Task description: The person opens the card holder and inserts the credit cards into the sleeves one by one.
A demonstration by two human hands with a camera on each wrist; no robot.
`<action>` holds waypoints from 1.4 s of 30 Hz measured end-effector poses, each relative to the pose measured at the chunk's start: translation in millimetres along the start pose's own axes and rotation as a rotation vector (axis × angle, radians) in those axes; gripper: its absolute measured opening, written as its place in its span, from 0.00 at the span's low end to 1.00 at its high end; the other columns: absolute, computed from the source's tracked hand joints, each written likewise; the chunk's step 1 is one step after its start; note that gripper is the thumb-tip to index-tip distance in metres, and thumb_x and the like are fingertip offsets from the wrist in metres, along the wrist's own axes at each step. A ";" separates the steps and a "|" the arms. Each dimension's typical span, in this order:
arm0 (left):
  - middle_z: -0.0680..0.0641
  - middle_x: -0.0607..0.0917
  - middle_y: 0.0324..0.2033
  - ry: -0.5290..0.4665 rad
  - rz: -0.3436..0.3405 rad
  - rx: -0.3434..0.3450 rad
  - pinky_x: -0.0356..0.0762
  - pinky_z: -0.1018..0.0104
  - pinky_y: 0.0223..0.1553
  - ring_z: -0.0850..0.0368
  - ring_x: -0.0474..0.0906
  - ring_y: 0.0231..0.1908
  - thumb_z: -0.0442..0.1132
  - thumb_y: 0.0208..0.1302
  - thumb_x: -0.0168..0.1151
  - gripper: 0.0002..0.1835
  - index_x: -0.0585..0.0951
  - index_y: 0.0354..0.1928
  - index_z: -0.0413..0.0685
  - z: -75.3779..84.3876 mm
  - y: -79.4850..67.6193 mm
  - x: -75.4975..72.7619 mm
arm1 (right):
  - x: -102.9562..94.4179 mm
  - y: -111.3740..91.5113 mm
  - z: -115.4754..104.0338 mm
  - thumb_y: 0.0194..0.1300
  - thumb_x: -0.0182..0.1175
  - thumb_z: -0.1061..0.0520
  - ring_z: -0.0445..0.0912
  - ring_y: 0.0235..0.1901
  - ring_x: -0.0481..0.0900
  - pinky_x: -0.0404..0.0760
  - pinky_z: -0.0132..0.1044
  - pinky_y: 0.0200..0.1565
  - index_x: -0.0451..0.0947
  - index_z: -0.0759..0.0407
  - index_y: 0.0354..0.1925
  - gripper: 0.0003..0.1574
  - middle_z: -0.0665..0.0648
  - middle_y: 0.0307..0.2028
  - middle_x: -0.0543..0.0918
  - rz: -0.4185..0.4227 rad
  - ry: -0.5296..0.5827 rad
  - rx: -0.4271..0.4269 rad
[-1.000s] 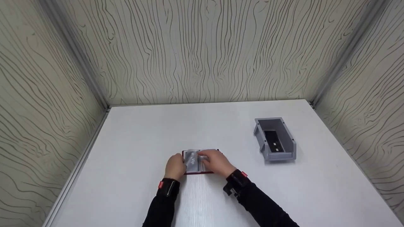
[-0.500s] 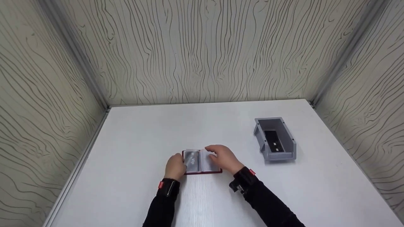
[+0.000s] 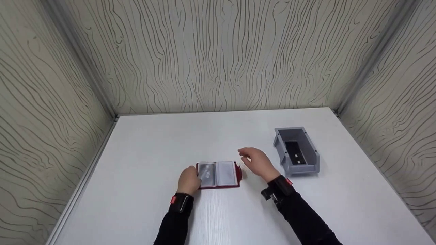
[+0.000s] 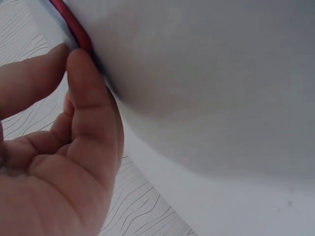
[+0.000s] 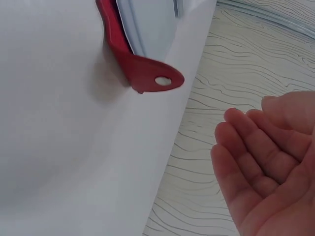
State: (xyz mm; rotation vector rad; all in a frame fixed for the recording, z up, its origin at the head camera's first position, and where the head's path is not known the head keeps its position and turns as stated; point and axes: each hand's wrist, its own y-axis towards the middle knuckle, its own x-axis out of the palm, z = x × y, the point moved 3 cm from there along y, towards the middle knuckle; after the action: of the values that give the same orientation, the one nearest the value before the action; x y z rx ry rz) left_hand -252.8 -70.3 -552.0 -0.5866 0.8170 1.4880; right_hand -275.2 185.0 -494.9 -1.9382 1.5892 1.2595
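Observation:
A card holder [image 3: 226, 174] with a red cover and clear plastic sleeves lies spread out on the white table. In its left sleeve sits a grey card [image 3: 207, 175] marked "Vip". My left hand [image 3: 189, 180] pinches the holder's left edge between thumb and forefinger, and the left wrist view shows that red edge [image 4: 81, 37] at the fingertips. To the right of the holder, apart from it, my right hand [image 3: 259, 163] hovers with relaxed fingers and holds nothing. The right wrist view shows the holder's red clasp tab [image 5: 142, 73], with an oval hole, sticking out.
A grey plastic bin [image 3: 308, 149] stands on the right side of the white table [image 3: 163, 139], to the right of my right hand. Inside it lies a flat black item [image 3: 293, 149] with small light marks. Wood-patterned panels [image 3: 218, 58] enclose the table at the back and sides.
My right hand has left the holder's right-hand sleeves and moved right and away, toward the bin. The holder's right page and red tab are now uncovered. My left hand has stayed in place.

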 end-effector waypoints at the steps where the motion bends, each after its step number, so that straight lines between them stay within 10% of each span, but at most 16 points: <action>1: 0.44 0.78 0.22 0.000 -0.002 -0.001 0.76 0.50 0.33 0.46 0.76 0.26 0.24 0.43 0.63 0.08 0.75 0.24 0.38 -0.1 0.2 0.1 | -3.4 -0.1 2.9 0.65 0.61 0.67 0.57 0.47 0.82 0.78 0.50 0.50 0.79 0.68 0.53 0.17 0.63 0.45 0.84 0.011 -0.006 0.006; 28: 0.43 0.79 0.23 0.006 -0.006 0.012 0.76 0.50 0.35 0.45 0.77 0.28 0.24 0.44 0.63 0.07 0.75 0.26 0.37 2.1 0.6 -2.9 | -95.4 -18.8 77.4 0.70 0.52 0.63 0.61 0.46 0.78 0.74 0.54 0.49 0.76 0.73 0.56 0.19 0.70 0.46 0.80 0.242 -0.057 0.306; 42: 0.43 0.79 0.24 0.002 -0.024 -0.006 0.77 0.50 0.37 0.44 0.78 0.29 0.24 0.44 0.64 0.08 0.76 0.27 0.37 -1.0 0.7 0.1 | -108.6 -24.1 107.8 0.71 0.52 0.60 0.66 0.50 0.77 0.73 0.58 0.52 0.71 0.77 0.58 0.24 0.76 0.51 0.78 0.127 -0.118 0.461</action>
State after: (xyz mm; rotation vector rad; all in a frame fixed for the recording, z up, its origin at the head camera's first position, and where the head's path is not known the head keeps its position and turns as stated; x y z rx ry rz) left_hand -253.6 -71.0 -552.5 -0.6004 0.8047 1.4690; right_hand -296.4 337.1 -475.0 -1.4745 1.7737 0.9244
